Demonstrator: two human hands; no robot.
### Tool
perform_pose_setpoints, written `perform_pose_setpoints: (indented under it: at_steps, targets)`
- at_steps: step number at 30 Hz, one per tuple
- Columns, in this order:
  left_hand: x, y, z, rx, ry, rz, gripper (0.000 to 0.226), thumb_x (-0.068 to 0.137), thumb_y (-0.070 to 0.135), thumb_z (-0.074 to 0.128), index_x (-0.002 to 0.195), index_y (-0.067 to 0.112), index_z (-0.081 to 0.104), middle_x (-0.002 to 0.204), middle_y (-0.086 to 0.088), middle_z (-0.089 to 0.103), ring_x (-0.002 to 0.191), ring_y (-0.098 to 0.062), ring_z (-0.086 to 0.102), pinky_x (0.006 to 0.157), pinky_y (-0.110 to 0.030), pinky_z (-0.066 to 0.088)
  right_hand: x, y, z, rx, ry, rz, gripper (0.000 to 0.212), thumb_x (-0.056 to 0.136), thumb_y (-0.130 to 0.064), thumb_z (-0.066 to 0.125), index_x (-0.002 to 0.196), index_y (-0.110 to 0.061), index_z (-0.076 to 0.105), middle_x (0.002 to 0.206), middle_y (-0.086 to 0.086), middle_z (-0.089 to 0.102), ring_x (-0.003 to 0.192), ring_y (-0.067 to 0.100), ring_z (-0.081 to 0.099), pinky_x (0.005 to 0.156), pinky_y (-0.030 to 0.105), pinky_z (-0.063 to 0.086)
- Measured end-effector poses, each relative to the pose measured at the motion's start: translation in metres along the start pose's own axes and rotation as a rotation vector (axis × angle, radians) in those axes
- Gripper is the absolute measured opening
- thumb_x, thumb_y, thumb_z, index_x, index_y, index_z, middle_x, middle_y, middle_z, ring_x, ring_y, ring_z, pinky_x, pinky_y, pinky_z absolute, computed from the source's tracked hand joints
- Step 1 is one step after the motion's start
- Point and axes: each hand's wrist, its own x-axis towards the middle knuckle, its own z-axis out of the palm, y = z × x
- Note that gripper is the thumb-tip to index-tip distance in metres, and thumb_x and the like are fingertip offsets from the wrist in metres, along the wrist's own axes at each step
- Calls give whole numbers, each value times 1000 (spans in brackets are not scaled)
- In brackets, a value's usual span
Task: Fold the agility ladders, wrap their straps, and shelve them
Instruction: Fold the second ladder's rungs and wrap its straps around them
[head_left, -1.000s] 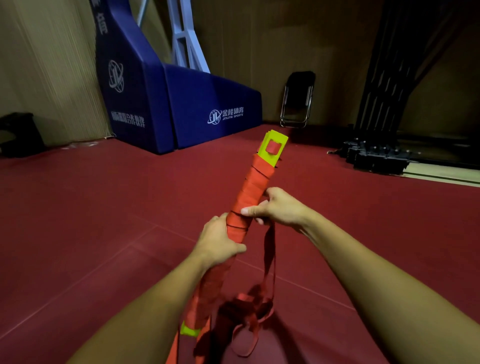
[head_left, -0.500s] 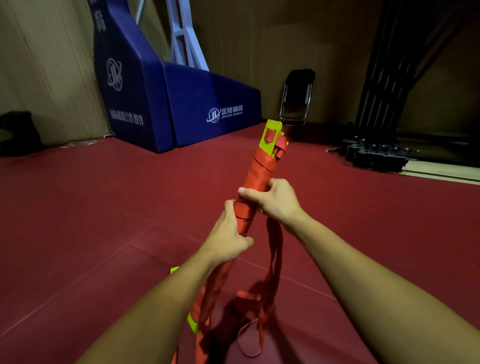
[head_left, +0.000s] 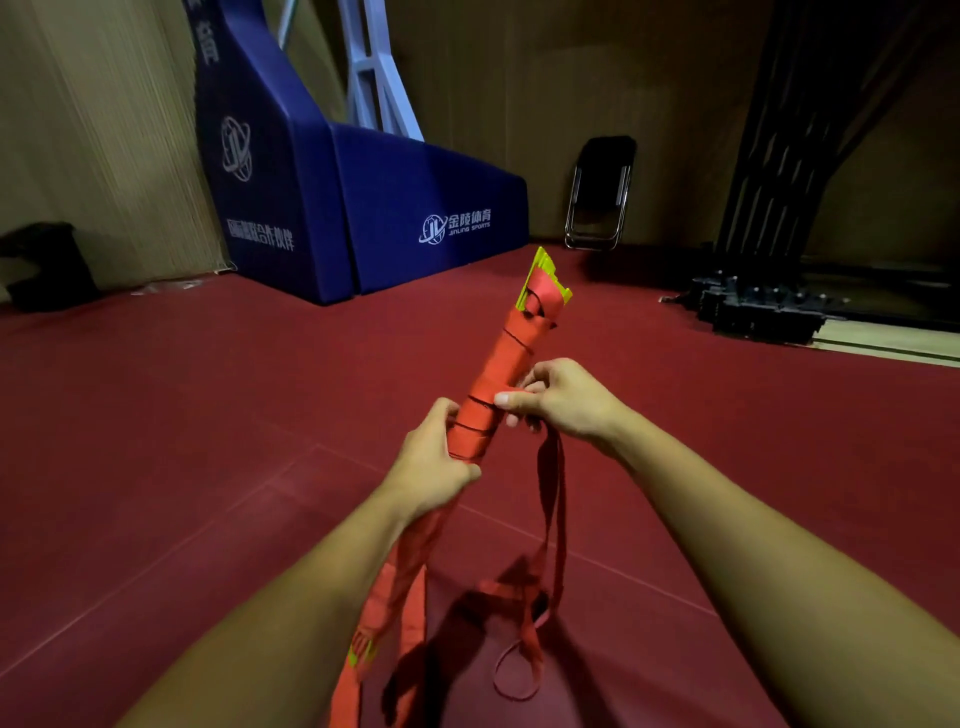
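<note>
Holding a folded ladder bundle (head_left: 506, 374) up in mid-air over the floor, tilted away, yellow rung ends uppermost. Wound most of the way down in red strap (head_left: 549, 467), turn beside turn.

Gripping the lower part of the bundle with the left hand (head_left: 434, 462), fingers curled right round it, just below the last turns. Pinching the strap against the right side of the bundle with the right hand (head_left: 558, 397), thumb laid across the wrap, other fingers curled behind.

Below that hand, loose strap hanging in slack loops toward the dark red floor (head_left: 156, 441). More red webbing dangling beneath the left hand, with a glimpse of yellow low down.

Further off, against the back wall, a blue padded stand base (head_left: 374, 208) with white lettering, and a folded black chair (head_left: 600, 192) leaning to its right. At the far right a black metal rack (head_left: 758, 306). At the far left a dark shape (head_left: 41, 265), too dim to name.
</note>
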Motion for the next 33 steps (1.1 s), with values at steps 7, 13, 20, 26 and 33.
perform_pose_setpoints:
  at_steps: [7,13,20,26,33]
  targets:
    - [0,2,-4,-47,-135,-23,44,57,20,68,98,25,53,70,5,56,61,-16,52,59,-34,45,-2,9,4,143,8,-6,19,88,-22,74,78,-13,61,52,-3,54,46,6,42,50,20,33]
    - [-7,1,8,290,-101,56,71,64,34,89,109,18,37,90,2,62,87,-24,64,69,-32,47,10,12,20,-2,226,45,38,73,-38,86,67,-18,55,50,-9,53,44,6,42,51,25,34]
    - [-5,4,13,257,-84,12,54,71,22,79,104,18,36,92,-5,61,84,-29,62,68,-33,46,7,9,18,-195,312,78,45,67,-52,85,71,-17,57,60,0,64,51,13,56,55,30,43]
    - [-6,-5,1,81,-210,-28,46,74,9,71,111,22,46,82,2,57,70,-15,56,59,-27,44,-10,1,8,57,2,31,21,79,-15,82,75,-11,61,54,4,61,46,9,47,48,17,39]
    - [-7,-16,11,362,-87,106,74,61,39,88,113,20,38,108,-4,53,100,-28,57,81,-41,48,6,7,22,-32,257,-10,46,70,-31,88,58,-20,46,45,-8,55,43,7,46,51,24,38]
